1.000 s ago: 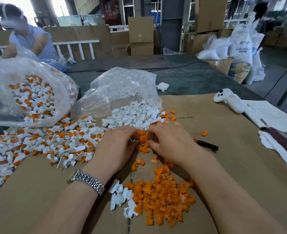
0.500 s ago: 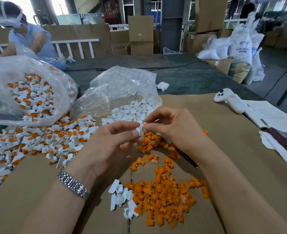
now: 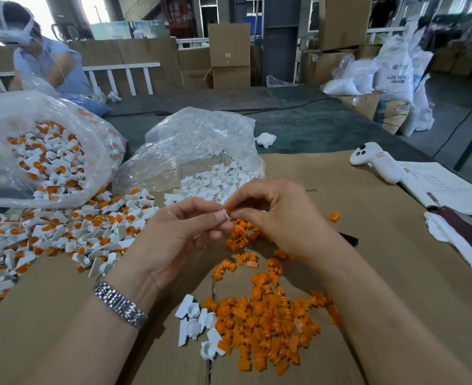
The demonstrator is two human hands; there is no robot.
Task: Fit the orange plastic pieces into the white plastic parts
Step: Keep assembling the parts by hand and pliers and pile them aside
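Both hands meet above the cardboard-covered table (image 3: 368,245). The left hand (image 3: 173,240) pinches a small white plastic part (image 3: 223,215) between thumb and forefinger, its other fingers loosely curled beneath. The right hand (image 3: 273,218) pinches an orange plastic piece (image 3: 228,213) at its fingertips, touching the white part's end; both are mostly hidden by the fingers, so how far the orange piece is seated cannot be told.

Below the hands lies a loose pile of orange pieces (image 3: 268,329), with a few white parts (image 3: 198,326) just beside it on the left. Beyond the hands, a clear plastic bag (image 3: 196,145) spills a heap of white parts (image 3: 215,182). To the left, assembled white-and-orange parts (image 3: 71,234) spread over the table, more of them inside a second clear bag (image 3: 46,151).

A metal wristwatch (image 3: 119,304) sits on the left wrist. At the right lie a white handheld controller (image 3: 373,162), a sheet of paper (image 3: 446,187) and a black pen (image 3: 347,238), partly hidden behind the right wrist.
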